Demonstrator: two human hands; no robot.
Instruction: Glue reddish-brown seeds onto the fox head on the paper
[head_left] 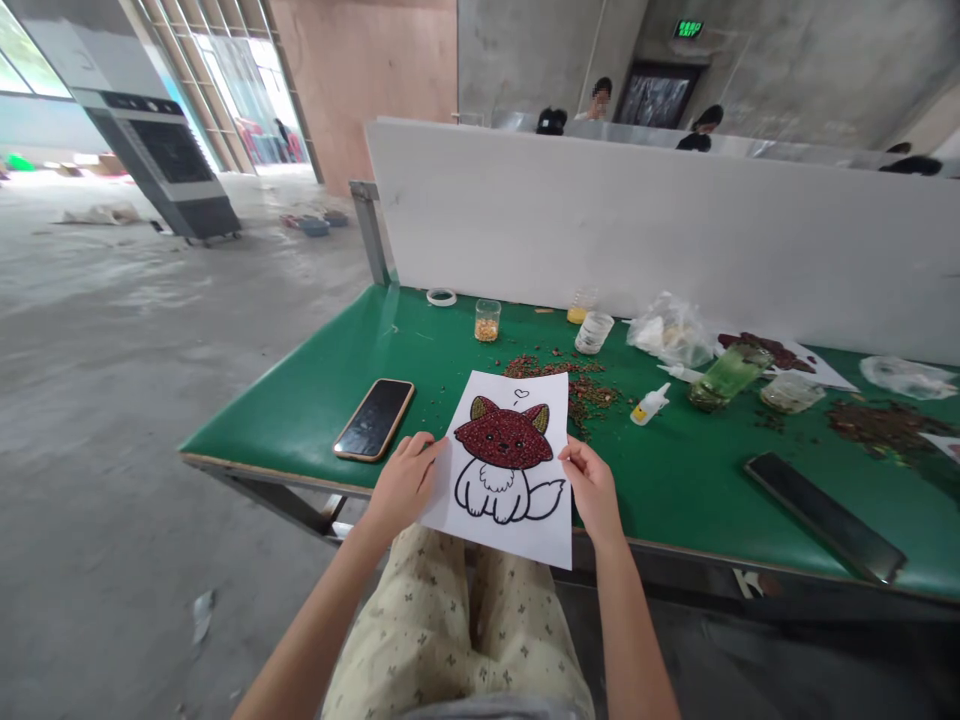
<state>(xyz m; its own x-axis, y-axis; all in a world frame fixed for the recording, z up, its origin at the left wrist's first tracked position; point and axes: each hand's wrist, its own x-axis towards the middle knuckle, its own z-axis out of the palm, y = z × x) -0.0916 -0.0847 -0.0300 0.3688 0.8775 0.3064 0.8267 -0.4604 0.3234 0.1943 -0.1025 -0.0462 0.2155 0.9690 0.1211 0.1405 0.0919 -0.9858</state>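
A white sheet of paper (442,510) with a fox drawing lies over the table's front edge, its lower part sticking out above my lap. Dark red beans or seeds cover the fox's head, and its ears are greenish; the body and tail are bare outline. My left hand (409,475) grips the sheet's left edge between thumb and fingers. On the opposite edge, my right hand (592,485) pinches the paper. Behind the sheet, a scatter of reddish-brown seeds (596,390) is spread on the table. A small white glue bottle (650,405) lies to the right.
Left of the sheet lies a phone (375,420) on the green table (285,400). Farther back are a cup of yellow kernels (487,322), a clear cup (594,333) and a plastic bag (671,330). At right sit a green jar (729,378) and a dark phone (825,515). A white partition (600,220) stands behind.
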